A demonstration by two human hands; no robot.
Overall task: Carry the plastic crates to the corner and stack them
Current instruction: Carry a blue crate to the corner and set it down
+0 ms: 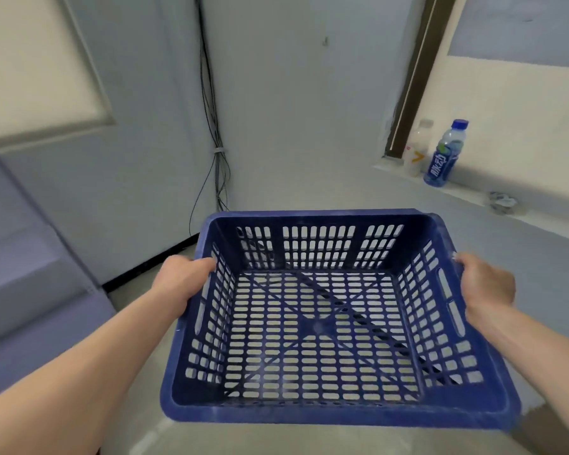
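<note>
the left hand (181,277) and right hand (486,284) are each gripping a side rim of the blue plastic crate (326,412), balancing it level above the floor (138,326), facing the corner.

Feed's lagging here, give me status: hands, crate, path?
Left hand and right hand grip crate sides. Crate empty, held clear of floor. Cables hang ahead.
</note>
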